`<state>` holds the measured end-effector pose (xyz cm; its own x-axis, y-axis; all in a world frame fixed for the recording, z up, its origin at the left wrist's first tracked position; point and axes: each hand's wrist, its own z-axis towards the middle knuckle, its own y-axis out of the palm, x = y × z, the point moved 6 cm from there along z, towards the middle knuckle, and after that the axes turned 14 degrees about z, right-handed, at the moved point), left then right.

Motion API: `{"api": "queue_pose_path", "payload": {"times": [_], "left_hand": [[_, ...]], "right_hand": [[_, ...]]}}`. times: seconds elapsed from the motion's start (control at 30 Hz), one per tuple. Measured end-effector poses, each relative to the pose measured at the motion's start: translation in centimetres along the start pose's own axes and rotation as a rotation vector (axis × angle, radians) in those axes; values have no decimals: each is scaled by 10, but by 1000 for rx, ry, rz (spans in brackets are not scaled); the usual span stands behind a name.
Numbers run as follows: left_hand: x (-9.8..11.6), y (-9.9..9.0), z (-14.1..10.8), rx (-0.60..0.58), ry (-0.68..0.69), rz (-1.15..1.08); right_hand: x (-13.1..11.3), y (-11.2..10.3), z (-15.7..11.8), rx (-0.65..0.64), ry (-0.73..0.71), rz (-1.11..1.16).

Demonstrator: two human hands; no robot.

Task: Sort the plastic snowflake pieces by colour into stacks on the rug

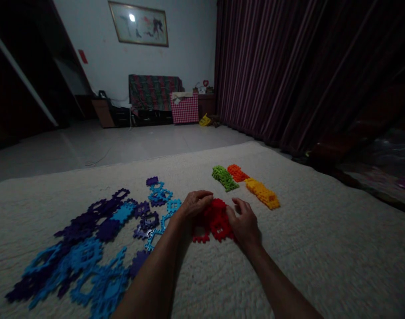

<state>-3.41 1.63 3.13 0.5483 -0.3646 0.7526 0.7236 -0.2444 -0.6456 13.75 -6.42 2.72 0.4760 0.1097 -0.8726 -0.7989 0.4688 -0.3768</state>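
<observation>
A small heap of red toothed plastic building pieces (218, 221) lies on the pale quilted cover in front of me, some of them square with window-like openings. From the left, my left hand (196, 204) curves over the heap, its fingers bent against the upper pieces. On the opposite side, my right hand (245, 221) presses the heap with its thumb side, its other fingers curled. Between them the two hands hold the red pieces together. Parts of the heap are hidden under my fingers.
Stacked green pieces (224, 178), orange pieces (237, 173) and yellow pieces (262, 193) lie beyond my right hand. Loose blue pieces (86, 253) and purple pieces (78, 228) spread across the left. A dark curtain (265, 66) hangs at the right.
</observation>
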Motion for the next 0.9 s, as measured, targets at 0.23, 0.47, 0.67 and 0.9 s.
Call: {"api": "queue_pose_path", "payload": {"times": [0.23,0.47,0.67,0.9], "left_hand": [[-25,-14,11,213,-47,-33],[-35,-47,-10,358,-70,192],[-45,-56,3,381,-163,347],[-47,-20,42,407,-144,153]], "right_hand": [[22,-13,6,106,167,132],[25,-11,5,97,167,164],[19,-8,9,36,105,133],[9,5,48,-432,-123,193]]}}
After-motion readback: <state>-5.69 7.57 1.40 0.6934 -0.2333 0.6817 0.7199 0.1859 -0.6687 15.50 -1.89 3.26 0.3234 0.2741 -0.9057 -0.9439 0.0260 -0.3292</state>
